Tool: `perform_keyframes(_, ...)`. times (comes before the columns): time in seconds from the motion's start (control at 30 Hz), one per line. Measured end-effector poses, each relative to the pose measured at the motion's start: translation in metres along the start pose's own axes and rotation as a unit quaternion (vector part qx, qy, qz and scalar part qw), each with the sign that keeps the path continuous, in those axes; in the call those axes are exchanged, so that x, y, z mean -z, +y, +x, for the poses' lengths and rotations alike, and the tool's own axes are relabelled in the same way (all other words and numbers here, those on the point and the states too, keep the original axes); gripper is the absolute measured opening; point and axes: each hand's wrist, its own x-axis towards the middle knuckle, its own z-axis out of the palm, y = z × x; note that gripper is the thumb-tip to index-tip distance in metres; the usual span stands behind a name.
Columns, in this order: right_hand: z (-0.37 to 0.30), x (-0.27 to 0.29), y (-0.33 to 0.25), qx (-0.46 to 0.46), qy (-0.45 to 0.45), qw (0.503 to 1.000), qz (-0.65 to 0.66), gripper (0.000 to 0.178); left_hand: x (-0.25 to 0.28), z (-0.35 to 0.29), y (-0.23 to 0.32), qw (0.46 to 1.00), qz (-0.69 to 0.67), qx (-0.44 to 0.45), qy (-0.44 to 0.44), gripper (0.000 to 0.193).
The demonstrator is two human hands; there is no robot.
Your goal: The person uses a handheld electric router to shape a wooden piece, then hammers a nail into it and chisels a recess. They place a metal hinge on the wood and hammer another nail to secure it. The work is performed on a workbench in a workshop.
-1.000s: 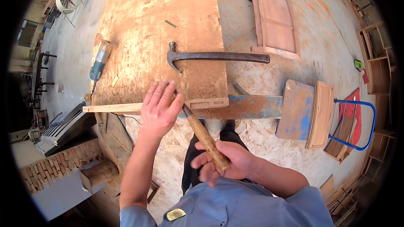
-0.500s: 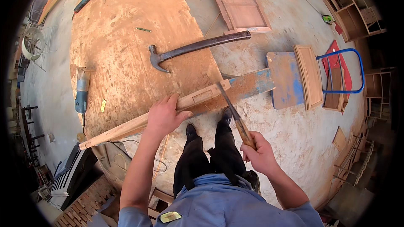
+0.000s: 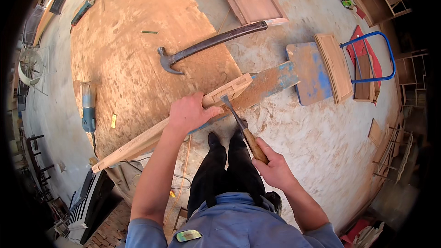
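My left hand [image 3: 190,112] is wrapped over a long pale wooden rail [image 3: 135,145], thumb on the near side. The rail lies slantwise along the near edge of a plywood work surface and has rectangular recesses cut near its right end. In my right hand [image 3: 274,166] is a chisel [image 3: 243,128], gripped by its wooden handle. Its flat metal blade slants up to the left, and the tip meets the rail at a recess, just right of my left hand. A claw hammer [image 3: 211,47] with a long dark handle lies beyond the rail.
The plywood sheet [image 3: 124,55] carries a blue power tool [image 3: 89,110], an angle grinder [image 3: 84,10] and a short green pencil-like stick [image 3: 150,31]. A dusty blue board [image 3: 278,79] extends right under the rail. Further right stand a panel [image 3: 333,66] and a blue tubular frame [image 3: 390,57].
The chisel has swung left, its tip going from the rail's right end to the recess nearer my left hand. My left hand keeps its hold, and the whole view has shifted slightly.
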Motion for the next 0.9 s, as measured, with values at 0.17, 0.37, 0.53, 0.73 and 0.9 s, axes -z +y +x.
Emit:
perform_keyframes(0.17, -0.003, 0.001, -0.009, 0.069, 0.011, 0.996, -0.055, 0.052, 0.001, 0.001, 0.005, 1.0, 0.021, 0.02, -0.004, 0.073)
perform_keyframes(0.37, -0.001, 0.005, -0.016, 0.08, 0.016, 0.992, -0.094, 0.052, -0.004, 0.003, 0.003, 1.0, 0.024, 0.016, 0.006, 0.076)
perform_keyframes(0.53, 0.002, 0.008, -0.028, 0.065, 0.007, 0.993, -0.099, 0.051, -0.006, 0.003, 0.003, 0.999, 0.018, 0.026, 0.012, 0.076)
perform_keyframes(0.73, 0.002, 0.015, -0.047, 0.062, -0.005, 0.989, -0.136, 0.051, -0.007, 0.004, 0.004, 0.999, 0.035, 0.018, 0.023, 0.078)
perform_keyframes(0.9, 0.002, 0.008, -0.045, 0.05, -0.011, 0.99, -0.133, 0.051, -0.012, 0.002, 0.001, 0.998, 0.045, -0.009, 0.049, 0.08)
